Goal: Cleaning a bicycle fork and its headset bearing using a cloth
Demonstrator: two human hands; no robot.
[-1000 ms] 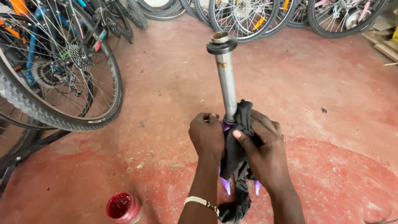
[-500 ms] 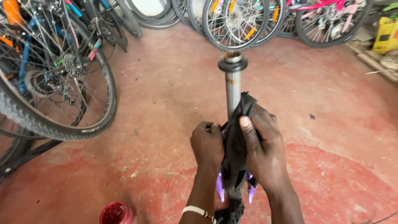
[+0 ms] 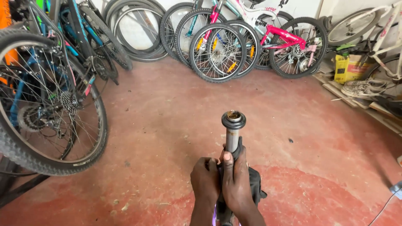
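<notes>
Red-painted concrete floor [image 3: 167, 125] fills most of the frame, worn paler in patches, w/ bits of debris scattered lower left. Along the back wall, top centre, a row of bicycle wheels and tyres leans together; a pink-and-white bicycle [image 3: 276, 37] stands among them, upper right of centre. Large knobby-tyred rear wheel w/ cassette [image 3: 50, 121] of a blue-framed bike takes up the left edge. Upper right: a yellow cardboard box [image 3: 349, 69], a pair of grey sneakers [image 3: 364, 87] on wooden boards, and part of a white bike frame in the corner.

Bottom centre, both hands wrap a grey metal steerer tube w/ a dark ring-shaped cap at its top [image 3: 233, 129]. Tube stands roughly upright, its top end pointing up the frame, cap sitting at about mid-height of the picture, centre. Left hand [image 3: 205, 182] is closed round the tube's left side, fingers curled in. Right hand [image 3: 238, 184] is closed too, pressing a black rag [image 3: 254, 188] against the tube, thumb laid up along the shaft just below the bare metal section. Rag bunches out to the right of the right hand. A sliver of purple part [image 3: 215, 215] shows below the hands at the bottom edge; can't tell what it belongs to. Hands touch each other, knuckles side by side
</notes>
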